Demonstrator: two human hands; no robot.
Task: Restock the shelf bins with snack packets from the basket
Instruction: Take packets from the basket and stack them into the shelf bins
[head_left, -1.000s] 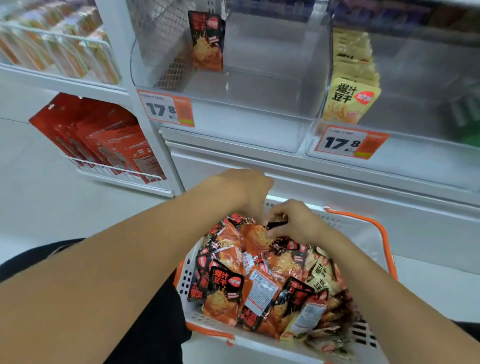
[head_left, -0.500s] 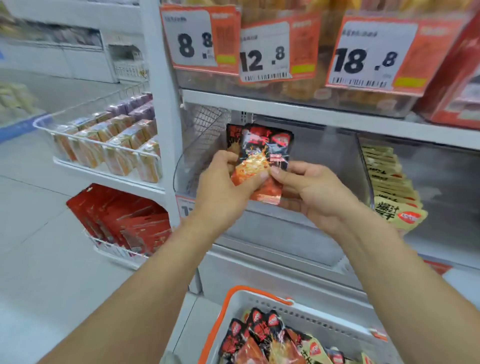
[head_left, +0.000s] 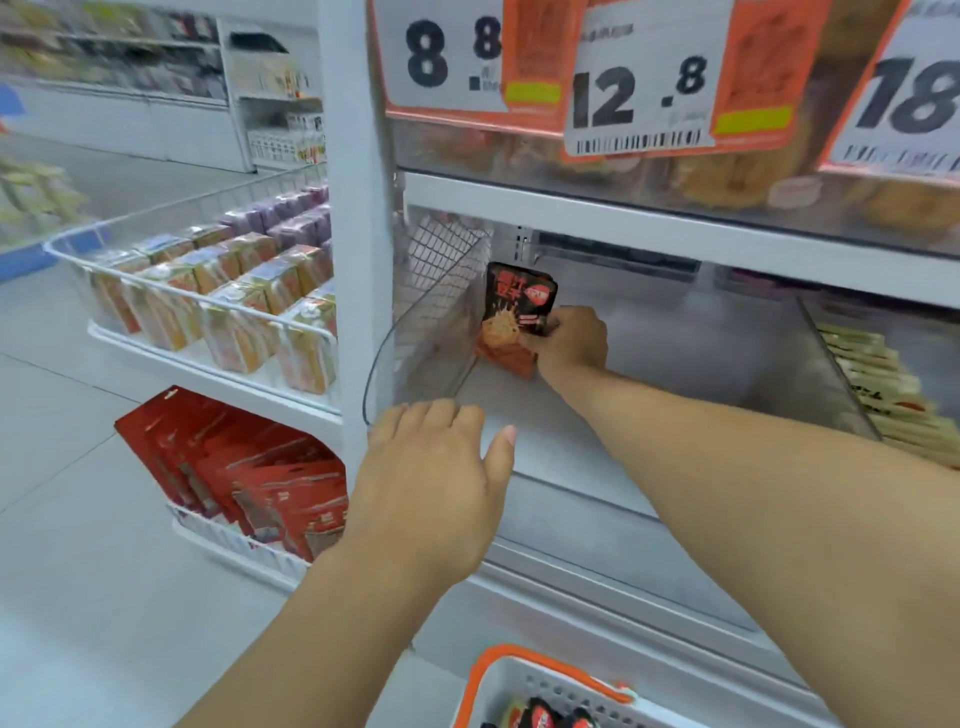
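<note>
R hand (head_left: 570, 338) now alone gripping pkts (head_left: 514, 322) at bin (head_left: 571, 457) back-left; L hand (head_left: 436, 483) let go, open, free for basket (head_left: 524, 675).

Black-orange pkt (head_left: 511, 317) — white basket (head_left: 524, 691), orange rim — clear bin (head_left: 649, 395).

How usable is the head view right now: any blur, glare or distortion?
Head view: far aisle shelves smeared by motion blur; price tags soft but readable; wide-angle bending at the edges; clear bin front hazy; right hand on the black-orange packet fairly sharp.
</note>
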